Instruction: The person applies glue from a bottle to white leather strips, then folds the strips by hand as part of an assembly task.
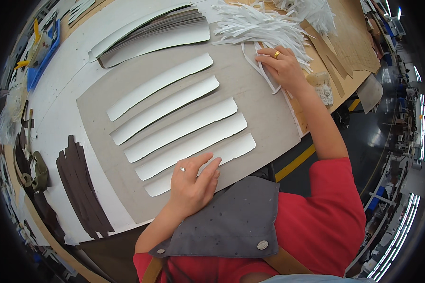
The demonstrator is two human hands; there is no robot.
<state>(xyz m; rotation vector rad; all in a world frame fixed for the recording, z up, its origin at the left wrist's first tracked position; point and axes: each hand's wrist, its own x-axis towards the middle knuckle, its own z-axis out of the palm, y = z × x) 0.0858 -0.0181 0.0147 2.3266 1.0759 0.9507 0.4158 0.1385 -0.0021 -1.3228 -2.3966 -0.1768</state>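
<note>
Several curved white pieces (180, 109) with rounded corners lie in a spaced row on a grey board (269, 122). My left hand (191, 184) rests over the nearest piece, fingers apart and loosely bent, and nothing shows in its grip. At the far right, my right hand (283, 68) pinches narrow white strips (256, 66) between thumb and fingers. The strips dangle over the board's edge beside a loose heap of similar white strips (255, 28). The exact number pinched is partly hidden by the fingers.
A stack of larger white-faced curved pieces (160, 47) stands at the back. Dark brown strips (82, 188) lie in a bundle on the left. A blue tray (45, 61) sits at the far left. Brown strips (328, 52) and a worn pale block (322, 87) lie right of my right hand.
</note>
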